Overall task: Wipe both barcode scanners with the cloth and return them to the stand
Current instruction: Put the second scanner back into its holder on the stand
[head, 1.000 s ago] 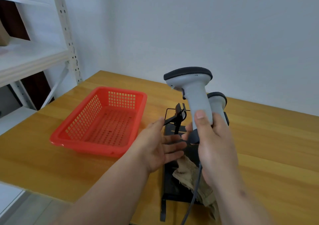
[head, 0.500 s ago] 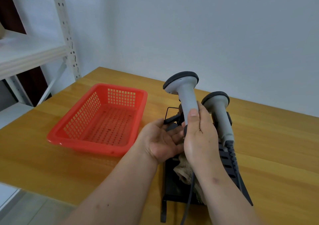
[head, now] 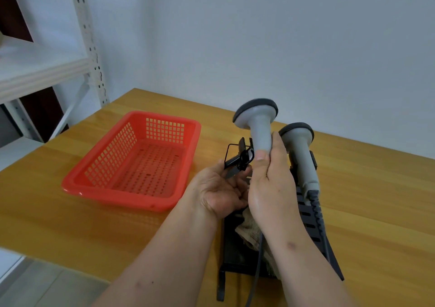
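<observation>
Wooden table (head: 376, 189) carries the black stand (head: 313, 224); my right hand (head: 270, 189) grips one barcode scanner (head: 259, 128) above its left cradle, my left hand (head: 219, 189) loosely cupped beside. I'd lower it straight, keeping its cable (head: 256, 271) off the cloth (head: 249, 233)

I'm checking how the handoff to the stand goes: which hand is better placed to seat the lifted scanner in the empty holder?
The right hand: it already grips the lifted scanner by the handle, just above the stand. The left hand is at the empty holder, so it looks better suited to steadying it.
</observation>
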`<state>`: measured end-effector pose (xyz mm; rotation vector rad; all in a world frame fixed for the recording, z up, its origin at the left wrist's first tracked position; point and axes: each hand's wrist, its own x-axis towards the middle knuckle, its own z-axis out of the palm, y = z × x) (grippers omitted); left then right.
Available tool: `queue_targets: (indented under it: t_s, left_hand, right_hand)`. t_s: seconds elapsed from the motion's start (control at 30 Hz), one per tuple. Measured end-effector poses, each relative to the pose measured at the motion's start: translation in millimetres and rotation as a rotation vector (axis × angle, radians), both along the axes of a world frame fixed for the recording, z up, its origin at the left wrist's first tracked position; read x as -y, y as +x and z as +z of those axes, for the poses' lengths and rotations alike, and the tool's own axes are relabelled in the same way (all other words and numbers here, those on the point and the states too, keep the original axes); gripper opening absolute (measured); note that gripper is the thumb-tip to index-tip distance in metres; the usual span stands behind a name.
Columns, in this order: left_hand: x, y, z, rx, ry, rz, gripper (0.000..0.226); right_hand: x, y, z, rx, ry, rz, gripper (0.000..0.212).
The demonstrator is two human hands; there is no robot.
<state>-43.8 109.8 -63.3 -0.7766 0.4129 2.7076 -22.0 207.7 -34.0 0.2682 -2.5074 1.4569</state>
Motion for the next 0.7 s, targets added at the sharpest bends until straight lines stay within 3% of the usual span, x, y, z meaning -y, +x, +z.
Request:
queue_targets:
  t_s: [0.1,0.3,0.7]
  left_hand:
    - [-0.6,-1.6,-2.6,0.015,-0.092,-0.032,0.038]
    - [-3.3,-3.6,-2.6,0.032,-0.06,0.01,0.05]
    - [-5.0,-4.6,3.7,-0.05,0.026,0.019,0.034]
  right_hand:
    - [-5.3,3.8,-7.0,0.079,-0.121,-0.043,0.048]
    - [1.6,13.2,-4.2,-0.069,-0.168,-0.034,0.052]
    - [14.5,11.7,7.7,0.025,0.067,0.069,0.051]
